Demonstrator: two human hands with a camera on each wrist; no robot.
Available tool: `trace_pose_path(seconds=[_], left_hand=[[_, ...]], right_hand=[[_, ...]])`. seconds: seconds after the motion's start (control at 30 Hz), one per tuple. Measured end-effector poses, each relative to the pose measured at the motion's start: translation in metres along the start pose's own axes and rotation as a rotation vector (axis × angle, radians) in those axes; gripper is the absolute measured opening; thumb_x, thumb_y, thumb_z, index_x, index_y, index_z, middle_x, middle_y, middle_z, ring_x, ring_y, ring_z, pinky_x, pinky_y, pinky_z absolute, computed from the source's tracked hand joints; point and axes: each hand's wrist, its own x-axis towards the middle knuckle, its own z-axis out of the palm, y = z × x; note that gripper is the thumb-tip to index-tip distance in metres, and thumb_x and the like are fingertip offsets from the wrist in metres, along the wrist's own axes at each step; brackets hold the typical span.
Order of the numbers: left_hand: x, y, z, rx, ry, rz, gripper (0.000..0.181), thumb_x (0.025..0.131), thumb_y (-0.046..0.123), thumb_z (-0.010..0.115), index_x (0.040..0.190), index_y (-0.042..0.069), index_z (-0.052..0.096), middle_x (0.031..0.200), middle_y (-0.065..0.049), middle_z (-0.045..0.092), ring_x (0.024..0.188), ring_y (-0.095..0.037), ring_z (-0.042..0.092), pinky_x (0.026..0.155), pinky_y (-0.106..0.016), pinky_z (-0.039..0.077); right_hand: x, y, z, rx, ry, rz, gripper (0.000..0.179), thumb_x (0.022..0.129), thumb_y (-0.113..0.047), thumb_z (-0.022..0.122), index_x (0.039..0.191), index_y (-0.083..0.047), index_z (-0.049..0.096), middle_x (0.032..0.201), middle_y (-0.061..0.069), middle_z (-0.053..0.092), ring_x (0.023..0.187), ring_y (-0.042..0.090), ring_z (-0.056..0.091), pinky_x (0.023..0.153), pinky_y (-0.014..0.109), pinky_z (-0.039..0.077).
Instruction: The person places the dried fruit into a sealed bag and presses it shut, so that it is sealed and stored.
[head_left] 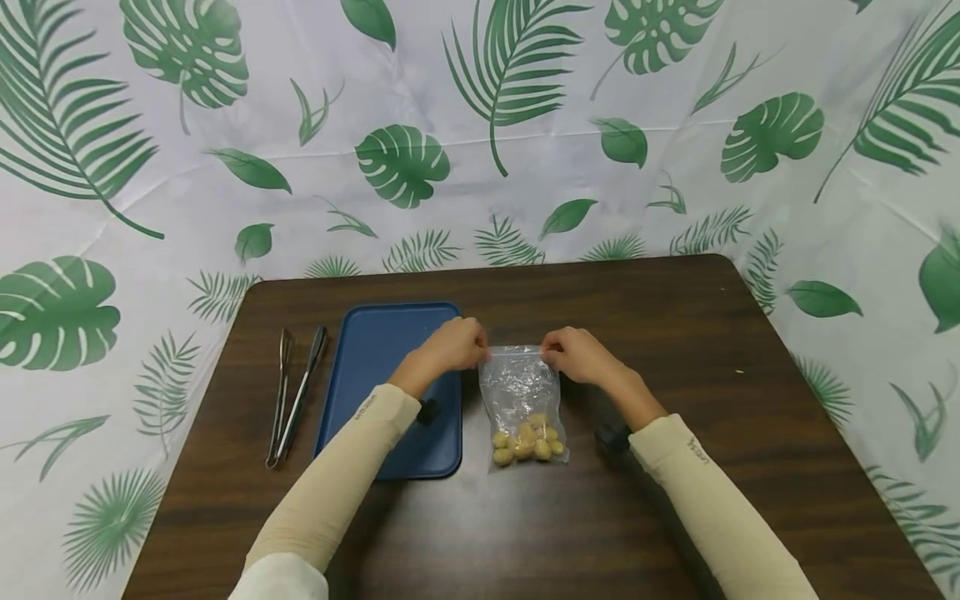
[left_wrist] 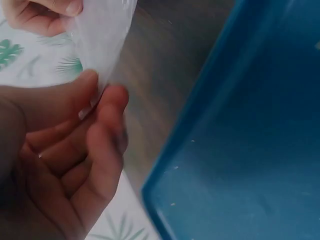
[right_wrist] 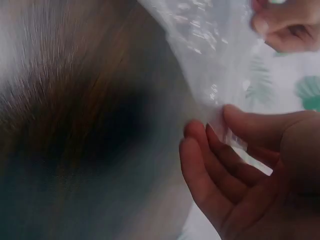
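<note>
A clear zip bag [head_left: 519, 392] stands out over the table in the head view, with several small yellowish round pieces [head_left: 527, 439] gathered at its bottom. My left hand [head_left: 463, 342] pinches the bag's top left corner between thumb and fingertips. At the top right corner my right hand [head_left: 573, 352] pinches the plastic the same way. The left wrist view shows the left thumb and forefinger meeting on the bag's edge [left_wrist: 102, 45]. In the right wrist view, the right thumb presses the bag's corner [right_wrist: 215, 95] against the fingers.
A blue tray [head_left: 390, 467] lies left of the bag, partly under my left forearm, with a few small crumbs on it. Metal tongs [head_left: 292, 408] rest beside the tray on the dark wooden table [head_left: 637, 533]. A leaf-patterned cloth [head_left: 300, 183] hangs behind the table.
</note>
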Motion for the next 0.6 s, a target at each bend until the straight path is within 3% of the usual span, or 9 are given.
trace_pose_path(seconds=[0.23, 0.37, 0.47, 0.6], left_hand=[[0.024, -0.003, 0.013, 0.051, 0.042, -0.104, 0.018, 0.099, 0.017, 0.069, 0.085, 0.007, 0.074, 0.070, -0.002, 0.063, 0.057, -0.015, 0.048, 0.056, -0.030, 0.037], [0.029, -0.003, 0.022, 0.132, 0.049, -0.123, 0.017, 0.100, 0.017, 0.067, 0.087, 0.007, 0.072, 0.076, -0.004, 0.065, 0.063, -0.018, 0.054, 0.059, -0.032, 0.042], [0.028, -0.003, 0.026, 0.153, 0.075, -0.130, 0.012, 0.100, 0.018, 0.067, 0.101, 0.008, 0.073, 0.094, -0.008, 0.073, 0.077, -0.024, 0.066, 0.068, -0.037, 0.052], [0.012, -0.002, 0.028, 0.078, 0.145, -0.124, 0.021, 0.103, 0.024, 0.065, 0.115, 0.007, 0.069, 0.104, -0.010, 0.074, 0.085, -0.026, 0.070, 0.076, -0.041, 0.057]], right_hand=[[0.019, 0.003, 0.014, -0.099, 0.043, 0.100, 0.015, 0.105, -0.018, 0.059, 0.107, -0.005, 0.067, 0.094, 0.009, 0.069, 0.068, 0.018, 0.057, 0.062, 0.033, 0.044], [0.020, 0.003, 0.019, -0.120, 0.071, 0.127, 0.015, 0.103, -0.019, 0.063, 0.108, -0.006, 0.067, 0.102, 0.012, 0.065, 0.079, 0.022, 0.059, 0.068, 0.037, 0.048], [0.018, 0.002, 0.022, -0.137, 0.097, 0.132, 0.024, 0.102, -0.020, 0.064, 0.120, -0.005, 0.065, 0.114, 0.016, 0.062, 0.088, 0.025, 0.061, 0.073, 0.041, 0.050], [0.009, 0.000, 0.023, -0.135, 0.132, 0.150, 0.046, 0.104, -0.025, 0.062, 0.144, -0.005, 0.052, 0.135, 0.024, 0.055, 0.092, 0.033, 0.065, 0.075, 0.047, 0.053]])
